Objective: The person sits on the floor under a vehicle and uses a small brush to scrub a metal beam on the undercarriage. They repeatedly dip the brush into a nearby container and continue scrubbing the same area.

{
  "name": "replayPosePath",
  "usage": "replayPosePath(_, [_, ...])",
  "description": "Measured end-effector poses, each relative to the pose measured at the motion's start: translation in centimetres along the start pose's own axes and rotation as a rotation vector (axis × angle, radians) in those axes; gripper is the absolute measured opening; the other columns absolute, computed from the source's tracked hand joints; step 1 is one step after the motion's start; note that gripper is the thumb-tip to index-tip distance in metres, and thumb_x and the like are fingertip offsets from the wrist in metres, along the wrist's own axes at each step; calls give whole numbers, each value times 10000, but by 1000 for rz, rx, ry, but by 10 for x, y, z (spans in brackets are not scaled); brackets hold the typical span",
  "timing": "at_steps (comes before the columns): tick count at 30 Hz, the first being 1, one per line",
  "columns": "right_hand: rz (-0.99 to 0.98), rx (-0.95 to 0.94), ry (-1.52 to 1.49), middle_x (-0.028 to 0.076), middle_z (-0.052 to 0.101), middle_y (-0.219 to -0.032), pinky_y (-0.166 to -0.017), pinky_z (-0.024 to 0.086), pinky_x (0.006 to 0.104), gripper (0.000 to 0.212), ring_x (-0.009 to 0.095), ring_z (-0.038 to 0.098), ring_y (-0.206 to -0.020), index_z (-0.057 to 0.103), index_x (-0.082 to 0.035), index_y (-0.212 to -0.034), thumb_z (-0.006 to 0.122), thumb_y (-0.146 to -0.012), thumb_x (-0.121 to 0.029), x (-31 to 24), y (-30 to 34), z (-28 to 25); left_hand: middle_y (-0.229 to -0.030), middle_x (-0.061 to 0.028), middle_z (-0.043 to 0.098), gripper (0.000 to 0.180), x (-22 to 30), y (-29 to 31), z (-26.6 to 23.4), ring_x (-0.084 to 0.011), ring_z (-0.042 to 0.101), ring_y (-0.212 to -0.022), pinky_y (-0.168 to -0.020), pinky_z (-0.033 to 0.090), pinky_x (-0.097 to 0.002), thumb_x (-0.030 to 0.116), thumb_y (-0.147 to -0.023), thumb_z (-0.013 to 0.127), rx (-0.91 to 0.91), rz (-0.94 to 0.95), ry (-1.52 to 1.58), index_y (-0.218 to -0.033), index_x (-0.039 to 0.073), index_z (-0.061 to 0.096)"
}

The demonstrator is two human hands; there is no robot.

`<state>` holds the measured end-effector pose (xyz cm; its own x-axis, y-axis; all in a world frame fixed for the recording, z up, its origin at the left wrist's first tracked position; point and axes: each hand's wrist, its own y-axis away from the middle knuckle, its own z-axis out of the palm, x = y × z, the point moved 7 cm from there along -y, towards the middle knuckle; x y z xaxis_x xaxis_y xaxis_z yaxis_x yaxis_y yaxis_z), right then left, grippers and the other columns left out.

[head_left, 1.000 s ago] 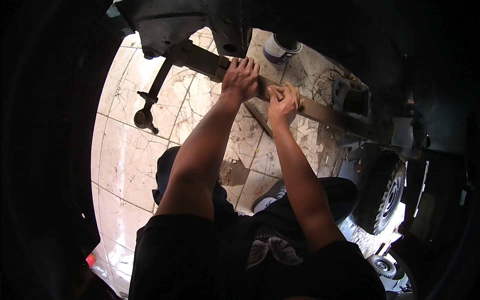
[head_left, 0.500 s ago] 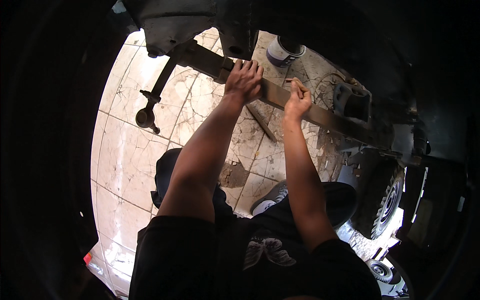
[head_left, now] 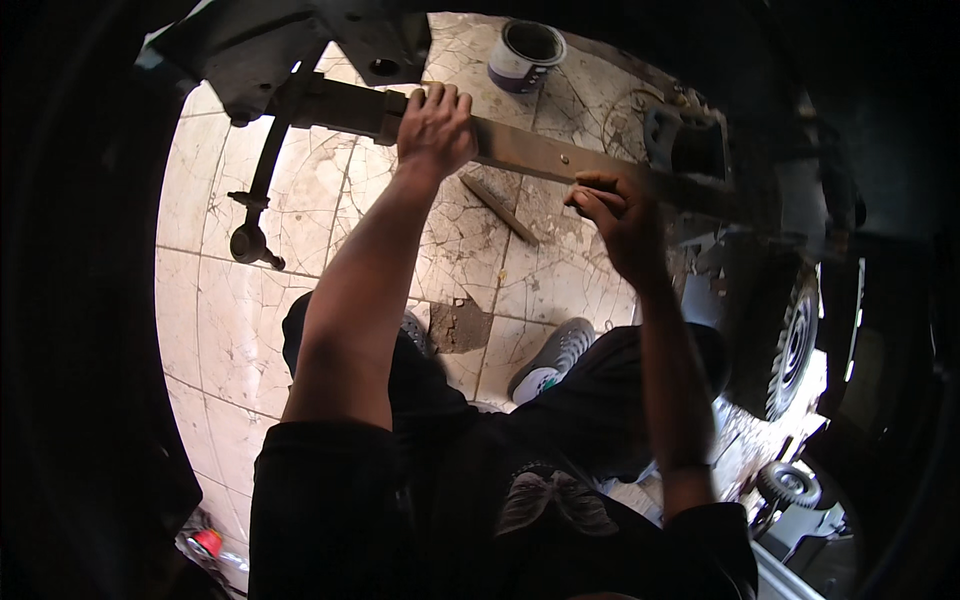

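A long flat metal bar (head_left: 530, 149), which looks like a vehicle's leaf spring, runs across in front of me under the dark vehicle body. My left hand (head_left: 437, 130) is wrapped over it, fingers curled round the far edge, beside a dark clamp (head_left: 391, 117). To the right, my right hand (head_left: 612, 215) is closed in a pinch just on the near side of the bar. A small dark tip shows at its fingertips, too small to name. Near this hand, a small round bright spot (head_left: 565, 159), a bolt head or hole, marks the bar's face.
A white and purple can (head_left: 526, 57) stands on the cracked tile floor beyond the bar. A rod with a ball joint (head_left: 248, 241) hangs at left. A thin strip (head_left: 500, 210) lies on the tiles. Dark vehicle parts close in overhead; a treaded wheel (head_left: 795, 340) is at right.
The view has shifted, so the bar and my left hand appear further left. My right hand has drawn back from over the bar toward me, uncovering the small round spot. My left hand keeps its grip.
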<state>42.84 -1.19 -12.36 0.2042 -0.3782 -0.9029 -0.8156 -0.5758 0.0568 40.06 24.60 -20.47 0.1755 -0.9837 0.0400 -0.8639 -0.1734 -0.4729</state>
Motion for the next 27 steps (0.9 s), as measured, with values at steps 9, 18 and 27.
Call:
replayPosePath(9, [12,222,-194,111,820,-983,-815,630,269,157,148,793,-893,733,-13,-1114,709,-1002,-119,14,28,-12,-1193,-103,711,253,4,-4,-21,-298,659,-1168,-1001,514,-456,148,-939,619,34,67,102,-1153,112,749])
replayPosePath(18, [7,148,-148,125,824,-991,-863,603,272,213,161,797,-982,719,-36,-1161,734,-1002,-177,6,31,4,-1124,-157,781,314,81,49,-138,-254,757,-977,-875,583,-355,199,-980,768,-459,-316,861,-1250,43,734])
replayPosePath(27, [-80,215,-263,120,723,-1151,-888,607,311,174,185,751,-1017,718,42,-1149,630,-1053,-74,4,59,1,-1002,-152,797,219,124,29,-144,-238,781,-877,-789,595,-341,190,-984,773,-477,-91,994,-1113,13,776])
